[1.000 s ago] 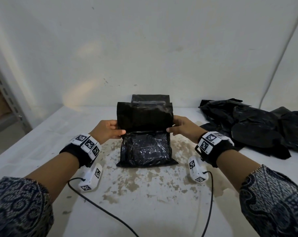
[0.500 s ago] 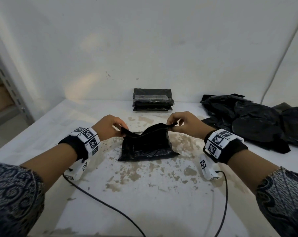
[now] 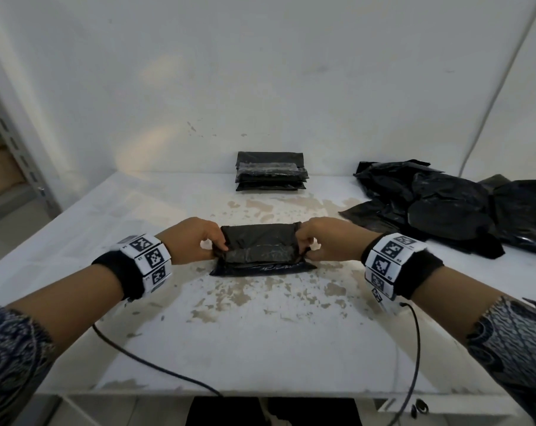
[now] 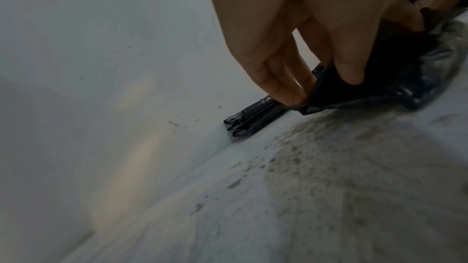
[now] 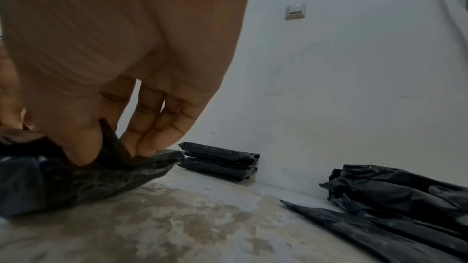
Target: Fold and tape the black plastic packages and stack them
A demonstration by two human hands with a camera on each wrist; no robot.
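Both forearms reached forward over the table [image 3: 260, 342], palms down, wrists level. Left hand [image 3: 196, 241] pinched the package [image 3: 260, 252] at its left end: thumb on top of the folded flap, fingers [image 4: 278, 79] curled behind it, tips down near the surface. Right hand [image 3: 328, 241] mirrored this at the right end, thumb pressed into the plastic, fingers [image 5: 152, 127] curled behind the fold. Both grips were clamped on the package.

Package lay flat at mid-table, flap folded toward the near edge, long side parallel to that edge. Stack [image 3: 271, 172] of finished packages sat at the far edge, against the wall. Pile [image 3: 444, 204] of loose bags lay at the far right corner area.

Wristbands [image 3: 148, 261] carried black-and-white square marker codes; small characters beside them were too small to read. No brand text was visible on the plastic.
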